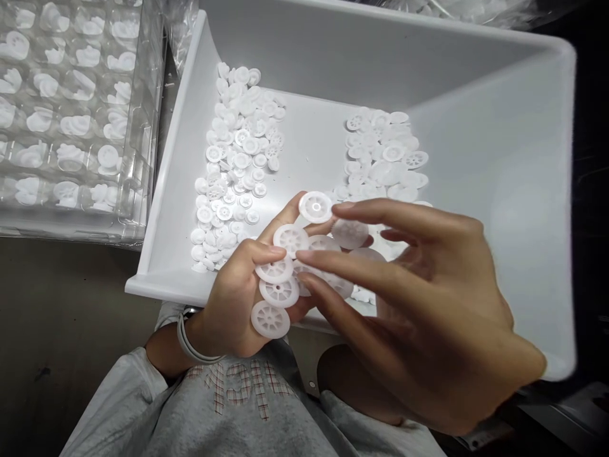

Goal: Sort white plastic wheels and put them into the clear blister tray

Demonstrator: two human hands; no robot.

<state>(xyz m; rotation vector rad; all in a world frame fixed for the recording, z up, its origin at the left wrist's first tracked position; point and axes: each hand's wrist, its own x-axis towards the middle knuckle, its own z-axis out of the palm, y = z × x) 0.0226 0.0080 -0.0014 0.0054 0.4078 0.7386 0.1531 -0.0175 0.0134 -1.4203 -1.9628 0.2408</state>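
In the palm of my left hand [233, 304] lie several white spoked plastic wheels [270, 319], with the thumb pressed on one of them. They overlap in a loose row from the fingertips to the heel of the hand. My right hand [419, 304] reaches over from the right, its fingers apart among these wheels. Its index finger touches the edge of the topmost wheel [316, 207], and its middle finger and thumb rest near the middle wheels. Whether the right fingers pinch a wheel I cannot tell. Both hands are over the front part of a white bin [518, 190].
Inside the bin, small white wheels [242, 158] form a pile on the left, and larger ones [385, 152] a pile on the right. A clear compartment tray [143, 127] of white parts stands left of the bin. Plastic bags [466, 9] lie behind it.
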